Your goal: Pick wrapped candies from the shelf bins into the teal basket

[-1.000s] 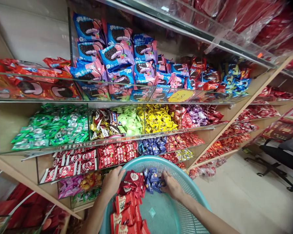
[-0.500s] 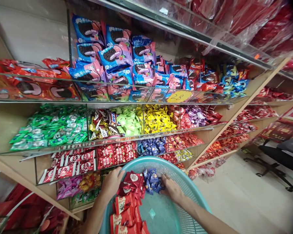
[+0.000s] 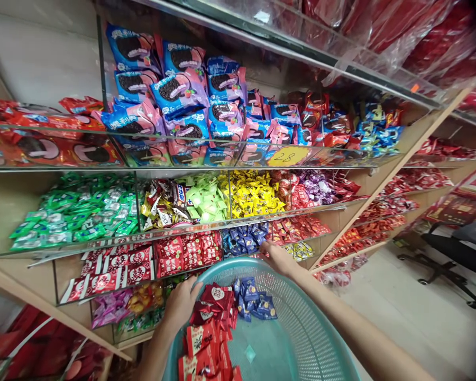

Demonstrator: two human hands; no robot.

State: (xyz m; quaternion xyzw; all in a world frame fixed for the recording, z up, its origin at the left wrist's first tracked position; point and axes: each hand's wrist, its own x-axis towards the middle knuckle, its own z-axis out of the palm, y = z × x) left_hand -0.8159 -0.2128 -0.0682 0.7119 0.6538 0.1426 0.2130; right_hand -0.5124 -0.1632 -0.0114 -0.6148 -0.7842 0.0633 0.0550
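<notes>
In the head view, the left hand [image 3: 183,300] gripped the rim of the teal basket [image 3: 273,344], just to its right. Three kinds were already inside: dark-red packets [image 3: 218,295] beside that hand, red packets [image 3: 202,338] nearer the wearer, and blue sweets [image 3: 257,304] just below the right hand [image 3: 280,259]. That hand was stretched over the far rim, fingertips by the blue sweets' bin [image 3: 244,238], which was well stocked; whether it held anything could not be told. Green sweets [image 3: 83,206] lay uncollected beyond the left hand.

Left hand [image 3: 183,299] on basket [image 3: 269,346]; right hand [image 3: 280,259] near blue candies [image 3: 244,238].
</notes>
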